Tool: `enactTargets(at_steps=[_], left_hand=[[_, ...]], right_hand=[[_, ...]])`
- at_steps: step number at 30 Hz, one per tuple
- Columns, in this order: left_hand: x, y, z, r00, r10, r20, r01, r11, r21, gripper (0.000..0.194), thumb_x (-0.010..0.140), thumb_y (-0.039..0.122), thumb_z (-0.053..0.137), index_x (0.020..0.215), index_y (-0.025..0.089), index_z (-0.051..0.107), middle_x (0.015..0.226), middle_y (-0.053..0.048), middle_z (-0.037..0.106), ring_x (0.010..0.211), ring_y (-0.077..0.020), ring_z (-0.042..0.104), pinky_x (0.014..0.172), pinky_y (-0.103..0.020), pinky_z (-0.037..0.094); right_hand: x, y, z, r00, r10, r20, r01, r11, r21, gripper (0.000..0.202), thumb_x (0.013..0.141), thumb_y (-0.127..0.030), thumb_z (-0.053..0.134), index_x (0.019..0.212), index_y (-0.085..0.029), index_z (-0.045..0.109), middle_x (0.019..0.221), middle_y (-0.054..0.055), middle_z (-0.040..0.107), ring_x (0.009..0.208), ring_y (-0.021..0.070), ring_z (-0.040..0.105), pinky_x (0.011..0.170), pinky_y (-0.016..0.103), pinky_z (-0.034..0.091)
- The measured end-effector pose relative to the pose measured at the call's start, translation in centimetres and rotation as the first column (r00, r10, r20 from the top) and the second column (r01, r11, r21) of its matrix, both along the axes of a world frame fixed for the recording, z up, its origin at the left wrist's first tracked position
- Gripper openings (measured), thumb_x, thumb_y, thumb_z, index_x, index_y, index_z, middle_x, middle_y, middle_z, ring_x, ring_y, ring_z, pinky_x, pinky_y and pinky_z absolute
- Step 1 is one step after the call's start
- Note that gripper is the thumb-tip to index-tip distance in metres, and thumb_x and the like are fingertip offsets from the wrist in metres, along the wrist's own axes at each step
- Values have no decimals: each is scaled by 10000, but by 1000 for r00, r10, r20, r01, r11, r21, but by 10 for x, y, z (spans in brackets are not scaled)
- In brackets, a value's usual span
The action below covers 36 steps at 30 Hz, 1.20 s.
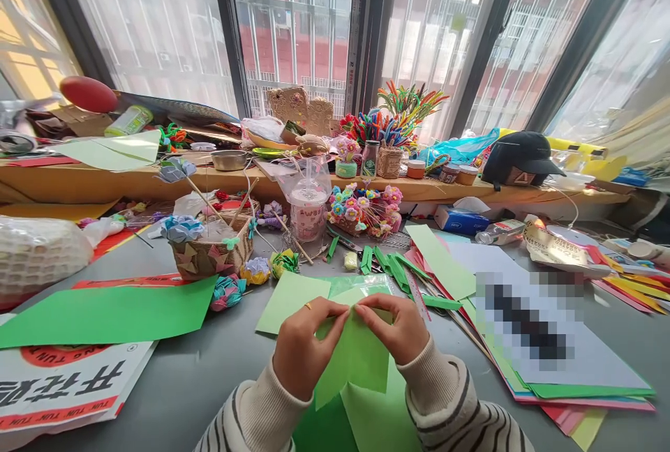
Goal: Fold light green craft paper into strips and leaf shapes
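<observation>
Both my hands pinch one light green sheet of paper (361, 361) near its top edge, fingertips almost meeting at the middle. My left hand (306, 344), with a ring on one finger, grips it from the left. From the right, my right hand (398, 326) holds the same edge between thumb and forefinger. The sheet hangs down and shows a crease. Behind it lies another light green sheet (287, 298), and darker green paper (319, 431) is under my hands. Folded green paper strips (400, 274) lie just beyond my right hand.
A basket with paper flowers (209, 257) stands left of centre, near a lidded plastic cup (308, 218). At right is a stack of coloured paper (591, 368). A green sheet (120, 309) lies at left on a printed bag (68, 389). Craft items crowd the windowsill (251, 183).
</observation>
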State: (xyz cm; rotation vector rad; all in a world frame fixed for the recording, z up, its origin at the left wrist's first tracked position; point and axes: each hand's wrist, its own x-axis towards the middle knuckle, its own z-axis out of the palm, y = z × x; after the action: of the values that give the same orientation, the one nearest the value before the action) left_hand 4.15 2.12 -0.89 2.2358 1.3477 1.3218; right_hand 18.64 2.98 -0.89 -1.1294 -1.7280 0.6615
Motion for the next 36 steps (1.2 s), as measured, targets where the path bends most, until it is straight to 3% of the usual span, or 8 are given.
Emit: enactTargets(at_steps=[8,24,28,31,34,36], left_hand=[[1,-2,-2,999,-35,13,34,994,106,81,682,164,493,692,169,574,633,-14,605,608,-118,558,570,-213,441],[-5,5,-3,995,-45,91,59,985,-162,99,675,239,504,681,178,582,653,-12,633,615,-134,581,575,-222,464],[-7,8,-4,982,-38,184,91,954,-286,116,651,269,525,701,176,571,688,-19,621,642,-147,574,572,-238,461],[-5,10,-6,941,-28,338,171,900,-402,259,625,272,550,860,170,509,708,-20,594,656,-145,560,562,-240,456],[-3,11,-7,880,-11,474,267,837,-477,353,629,259,547,949,165,433,631,11,561,585,-116,540,524,-215,439],[-3,11,-7,872,3,490,272,829,-489,357,627,263,550,947,169,424,564,41,522,517,-95,510,480,-192,411]], right_hand=[[2,1,2,999,28,-31,-30,998,-48,132,650,-229,514,634,-157,623,610,30,629,583,150,571,549,237,464],[5,7,-6,994,85,-73,-94,987,-130,153,643,-280,527,659,-168,629,625,18,629,601,147,569,558,232,461],[6,8,-7,996,79,-48,-85,986,-143,141,629,-278,539,642,-171,630,601,15,626,580,150,566,530,235,459],[8,10,-8,998,61,-22,-64,980,-191,157,627,-284,536,634,-156,626,609,31,623,594,162,566,543,249,457],[9,13,-8,996,88,-22,-91,967,-238,162,627,-290,537,636,-154,626,615,37,621,601,167,564,553,261,454],[10,14,-9,992,115,-43,-122,958,-260,164,626,-297,538,634,-159,627,613,33,619,600,166,562,557,264,452]])
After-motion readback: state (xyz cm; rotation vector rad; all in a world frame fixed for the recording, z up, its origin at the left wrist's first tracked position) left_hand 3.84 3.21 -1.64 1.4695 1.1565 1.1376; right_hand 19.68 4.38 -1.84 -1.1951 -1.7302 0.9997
